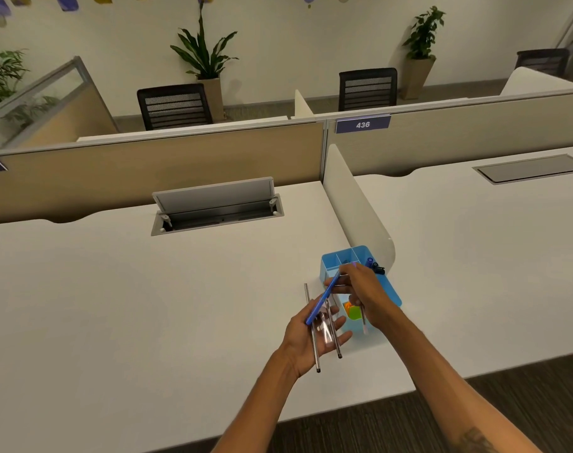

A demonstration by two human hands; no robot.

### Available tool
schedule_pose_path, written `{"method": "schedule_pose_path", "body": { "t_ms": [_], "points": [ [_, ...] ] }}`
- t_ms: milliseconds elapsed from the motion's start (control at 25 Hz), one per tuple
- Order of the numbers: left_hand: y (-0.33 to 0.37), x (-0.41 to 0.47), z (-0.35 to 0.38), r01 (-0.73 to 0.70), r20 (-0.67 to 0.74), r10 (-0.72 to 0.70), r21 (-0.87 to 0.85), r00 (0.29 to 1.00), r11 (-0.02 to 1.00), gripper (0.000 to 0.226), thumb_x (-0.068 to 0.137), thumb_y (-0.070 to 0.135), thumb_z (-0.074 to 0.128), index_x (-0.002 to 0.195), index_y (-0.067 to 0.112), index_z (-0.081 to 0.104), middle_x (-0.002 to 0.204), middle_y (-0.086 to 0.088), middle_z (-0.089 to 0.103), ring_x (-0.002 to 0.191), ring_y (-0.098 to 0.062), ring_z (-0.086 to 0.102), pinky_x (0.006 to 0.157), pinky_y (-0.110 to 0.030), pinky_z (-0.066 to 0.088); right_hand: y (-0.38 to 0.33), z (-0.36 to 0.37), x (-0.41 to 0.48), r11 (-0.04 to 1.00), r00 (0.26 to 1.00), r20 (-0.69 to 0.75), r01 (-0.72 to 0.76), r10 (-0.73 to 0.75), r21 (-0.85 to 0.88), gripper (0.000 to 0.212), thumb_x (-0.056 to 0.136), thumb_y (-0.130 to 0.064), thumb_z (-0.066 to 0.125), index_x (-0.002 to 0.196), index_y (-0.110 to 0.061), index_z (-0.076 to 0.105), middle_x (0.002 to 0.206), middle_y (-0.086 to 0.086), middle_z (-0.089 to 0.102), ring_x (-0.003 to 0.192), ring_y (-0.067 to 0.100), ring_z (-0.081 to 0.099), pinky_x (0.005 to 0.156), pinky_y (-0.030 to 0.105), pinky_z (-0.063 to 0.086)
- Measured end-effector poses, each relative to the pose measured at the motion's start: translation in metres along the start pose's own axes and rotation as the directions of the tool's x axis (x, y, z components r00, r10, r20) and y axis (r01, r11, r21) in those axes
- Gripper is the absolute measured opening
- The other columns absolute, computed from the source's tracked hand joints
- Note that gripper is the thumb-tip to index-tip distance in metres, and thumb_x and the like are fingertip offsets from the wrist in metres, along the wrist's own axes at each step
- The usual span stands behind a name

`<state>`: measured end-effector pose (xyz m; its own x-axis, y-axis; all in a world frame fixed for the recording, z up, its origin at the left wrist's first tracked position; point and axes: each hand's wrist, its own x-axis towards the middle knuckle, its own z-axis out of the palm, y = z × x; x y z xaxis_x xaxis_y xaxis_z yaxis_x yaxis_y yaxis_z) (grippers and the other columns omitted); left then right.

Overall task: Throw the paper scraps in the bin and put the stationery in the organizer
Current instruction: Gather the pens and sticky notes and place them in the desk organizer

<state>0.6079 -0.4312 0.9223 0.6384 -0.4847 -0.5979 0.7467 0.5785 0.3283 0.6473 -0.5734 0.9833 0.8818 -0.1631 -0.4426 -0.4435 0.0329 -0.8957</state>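
1. The left hand lies palm up just in front of the organizer. It holds a small bundle of clear and grey pens across its palm, and its fingers look only loosely curved. It seems to serve as a holder, so the pens can be taken one at a time.
2. The right hand pinches the far end of a blue pen between thumb and fingertips. The pen's near end rests over the bundle, so I judge it is being drawn out for the organizer. A thin pale pen may also hang below this hand, but I cannot tell.
3. The organizer is a light blue box with several compartments. It stands at the right end of the desk, close against a white curved divider.
4. Dark markers stand in a far compartment, and green and orange pieces sit in a near one.
5. No bin and no paper scraps are in view.
6. The desk is white, and an open cable tray is set into its far side.
7. Behind the desk runs a low partition carrying a number plate. Beyond it are black mesh chairs and potted plants along a pale wall.
8. Dark carpet shows at the near edge.
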Motion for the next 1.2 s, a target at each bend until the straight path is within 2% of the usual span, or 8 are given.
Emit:
{"method": "schedule_pose_path", "body": {
  "t_ms": [120,360,480,640,800,960,1080,1200],
  "points": [
    [0.001,0.001,-0.002,-0.054,-0.104,0.054,-0.001,0.993,0.999,0.053,0.099,0.038,0.051,0.072,0.002,0.079,0.082,-0.016,0.076,0.073,-0.028,0.075,0.073,-0.045,0.063,0.001,-0.003,0.003,0.989,0.999,-0.040,0.040,-0.034,0.140,0.026,0.103,-0.029,0.044,0.094,-0.009,0.058,0.096,0.006,0.078,0.079,0.018,0.075,0.041,0.016,0.037],
    [0.003,-0.002,0.004,-0.136,-0.213,0.164,0.142,0.963,0.980,0.035,0.097,0.037,0.056,0.103,0.004,0.067,0.070,-0.006,0.063,0.058,-0.015,0.057,0.052,-0.025,0.053,0.003,-0.007,0.004,0.901,0.984,-0.153,-0.017,0.092,0.433,0.016,0.102,-0.022,0.050,0.097,-0.010,0.059,0.102,0.010,0.075,0.083,0.023,0.076,0.035,0.015,0.030],
    [0.006,0.000,0.007,-0.206,-0.196,0.245,0.198,0.950,0.958,0.032,0.092,0.023,0.067,0.122,0.011,0.064,0.074,-0.005,0.064,0.056,-0.011,0.057,0.048,-0.022,0.051,0.009,-0.006,0.002,0.884,0.977,-0.153,-0.063,0.150,0.464,0.021,0.104,-0.018,0.046,0.101,-0.003,0.060,0.107,0.017,0.072,0.051,0.008,0.067,0.032,0.013,0.029],
    [0.013,0.006,0.013,-0.309,-0.231,0.351,0.199,0.907,0.930,0.038,0.083,0.023,0.078,0.118,0.017,0.065,0.065,-0.001,0.063,0.053,-0.009,0.055,0.045,-0.020,0.047,0.019,-0.004,-0.005,0.896,0.980,-0.078,-0.132,0.182,0.424,0.027,0.104,-0.018,0.044,0.109,0.002,0.061,0.110,0.019,0.073,0.055,0.009,0.067,0.033,0.013,0.029],
    [0.025,0.013,0.015,-0.397,-0.290,0.425,0.154,0.857,0.905,0.032,0.083,0.031,0.077,0.108,0.014,0.067,0.087,-0.006,0.072,0.052,-0.008,0.055,0.042,-0.020,0.046,0.026,-0.006,-0.015,0.923,0.982,0.036,-0.186,0.185,0.337,0.028,0.103,-0.026,0.048,0.114,-0.003,0.061,0.106,0.013,0.076,0.069,0.015,0.075,0.035,0.013,0.031],
    [0.034,0.010,0.016,-0.411,-0.245,0.443,0.172,0.862,0.895,0.032,0.086,0.030,0.073,0.110,0.010,0.069,0.094,-0.007,0.074,0.050,-0.007,0.053,0.041,-0.017,0.046,0.024,-0.018,-0.009,0.972,0.971,-0.053,-0.235,0.235,-0.002,0.041,0.097,-0.051,0.051,0.107,-0.012,0.061,0.093,0.006,0.075,0.058,0.014,0.058,0.041,0.017,0.035],
    [0.037,0.011,0.019,-0.381,-0.232,0.434,0.240,0.871,0.893,0.033,0.086,0.033,0.074,0.107,0.007,0.069,0.079,-0.005,0.069,0.048,-0.008,0.052,0.041,-0.018,0.046,0.022,-0.027,0.006,0.965,0.961,-0.095,-0.260,0.260,0.018,0.036,0.104,-0.035,0.042,0.108,-0.003,0.057,0.081,0.010,0.066,0.057,0.013,0.047,0.049,0.022,0.039],
    [0.033,0.015,0.022,-0.272,-0.223,0.391,0.424,0.893,0.863,0.043,0.083,0.039,0.076,0.110,0.007,0.069,0.074,-0.005,0.068,0.050,-0.009,0.051,0.043,-0.019,0.047,0.004,-0.027,0.011,0.975,0.978,0.062,-0.204,0.199,0.084,0.028,0.105,-0.024,0.044,0.115,-0.002,0.058,0.094,0.013,0.072,0.075,0.019,0.065,0.063,0.025,0.052]
  ]
}}
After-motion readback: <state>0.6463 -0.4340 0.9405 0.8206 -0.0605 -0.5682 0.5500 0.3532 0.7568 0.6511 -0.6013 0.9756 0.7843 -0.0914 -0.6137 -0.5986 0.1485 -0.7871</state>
